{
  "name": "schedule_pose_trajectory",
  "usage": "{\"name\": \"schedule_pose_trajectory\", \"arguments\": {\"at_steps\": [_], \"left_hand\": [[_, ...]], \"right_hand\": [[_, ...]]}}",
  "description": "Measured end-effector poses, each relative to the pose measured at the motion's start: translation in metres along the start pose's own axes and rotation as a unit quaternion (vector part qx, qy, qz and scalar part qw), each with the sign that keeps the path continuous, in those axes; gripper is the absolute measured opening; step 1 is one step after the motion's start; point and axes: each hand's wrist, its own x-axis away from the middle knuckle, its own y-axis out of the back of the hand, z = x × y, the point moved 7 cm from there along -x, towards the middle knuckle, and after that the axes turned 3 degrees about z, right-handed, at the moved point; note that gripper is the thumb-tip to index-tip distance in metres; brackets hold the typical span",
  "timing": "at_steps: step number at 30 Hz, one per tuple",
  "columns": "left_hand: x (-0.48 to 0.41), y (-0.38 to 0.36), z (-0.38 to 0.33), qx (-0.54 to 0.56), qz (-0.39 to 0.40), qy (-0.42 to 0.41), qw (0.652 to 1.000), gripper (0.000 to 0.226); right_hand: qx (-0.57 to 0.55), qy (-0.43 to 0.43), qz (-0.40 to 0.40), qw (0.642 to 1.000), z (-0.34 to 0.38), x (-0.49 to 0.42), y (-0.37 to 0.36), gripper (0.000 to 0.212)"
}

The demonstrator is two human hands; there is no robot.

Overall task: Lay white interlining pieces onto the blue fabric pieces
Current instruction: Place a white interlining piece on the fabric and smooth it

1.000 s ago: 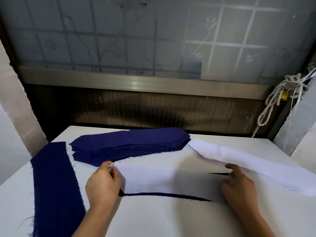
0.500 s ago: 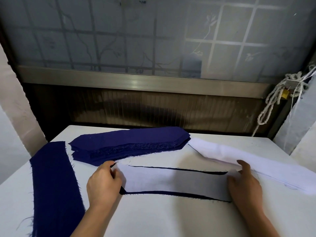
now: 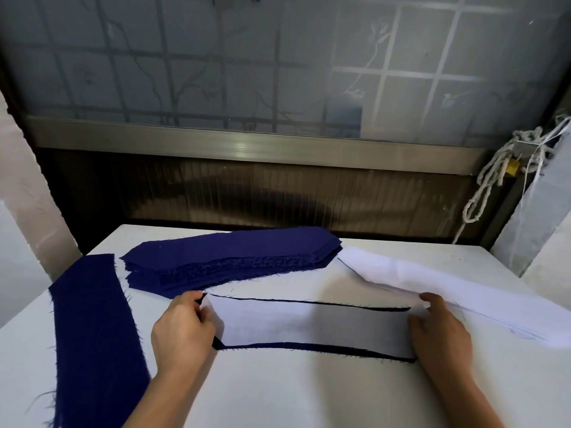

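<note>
A white piece [image 3: 312, 325] lies on a blue piece [image 3: 364, 353] just before the blue stack [image 3: 231, 257], with thin blue edges showing. The left hand [image 3: 180, 332] pinches its end. The right hand [image 3: 441, 332] covers the other end, grip unclear, with bare table [image 3: 309, 396] nearer.

Matt white tabletop [image 3: 309, 396]; frayed blue cloth stack [image 3: 228, 261]; smooth white interlining [image 3: 309, 325]; brushed metal rail [image 3: 247, 146].
</note>
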Motion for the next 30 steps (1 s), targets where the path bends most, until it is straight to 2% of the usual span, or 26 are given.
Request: {"name": "schedule_pose_trajectory", "arguments": {"at_steps": [13,21,30], "left_hand": [[0.0008,0.0027,-0.0008,0.022,-0.009,-0.006,1.0,0.024],[-0.0008,-0.0005,0.0009,0.035,0.003,0.0,0.999,0.027],[-0.0014,-0.0003,0.0026,0.044,0.002,0.004,0.999,0.025]], "right_hand": [[-0.005,-0.006,-0.006,1.0,-0.0015,0.0007,0.0036,0.036],[-0.037,-0.011,-0.013,0.999,-0.0059,-0.0011,0.0033,0.041],[-0.039,-0.005,-0.021,0.999,-0.0034,0.0011,0.0061,0.035]]}}
